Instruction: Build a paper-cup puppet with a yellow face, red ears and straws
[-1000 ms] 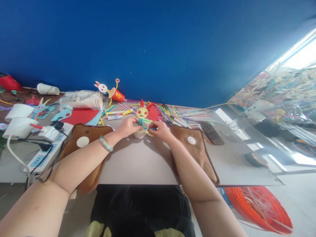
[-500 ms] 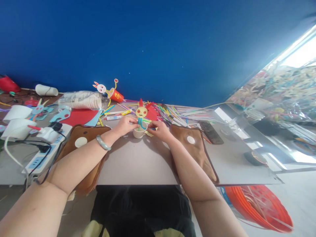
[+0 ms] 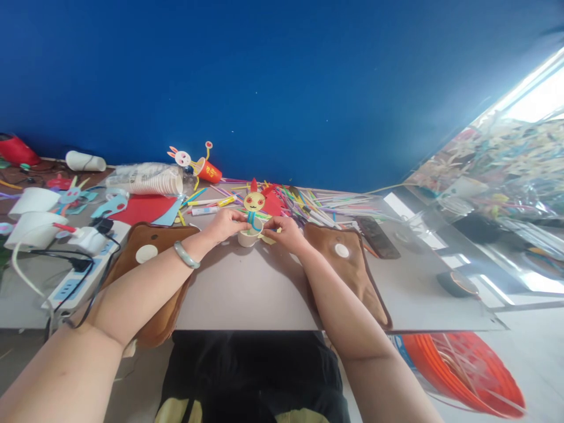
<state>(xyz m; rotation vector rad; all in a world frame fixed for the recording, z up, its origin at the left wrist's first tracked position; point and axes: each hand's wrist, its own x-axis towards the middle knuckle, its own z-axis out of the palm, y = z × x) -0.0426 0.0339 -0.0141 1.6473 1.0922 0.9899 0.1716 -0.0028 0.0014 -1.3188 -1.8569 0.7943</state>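
A small white paper cup (image 3: 249, 240) stands upright on the table before me. From it rises a yellow paper rabbit face (image 3: 254, 202) with red eyes and ears, on a blue pipe cleaner (image 3: 252, 220) that bends inside the cup toward the right. My left hand (image 3: 229, 225) is pinched closed at the cup's left rim, and what its fingertips hold is too small to make out. At the right rim my right hand (image 3: 284, 232) pinches the end of the blue pipe cleaner.
Loose colored sticks (image 3: 326, 202) lie behind the cup. Two brown pads (image 3: 348, 276) flank my forearms. At left are a power strip (image 3: 83, 276) with cables and bagged cups (image 3: 152, 179). A finished-looking red cup (image 3: 208, 171) lies tipped. A phone (image 3: 378, 237) rests right; an orange bucket (image 3: 497, 358) is below.
Both hands keep their pinches at the cup with hardly any movement. The whole view has shifted very slightly.
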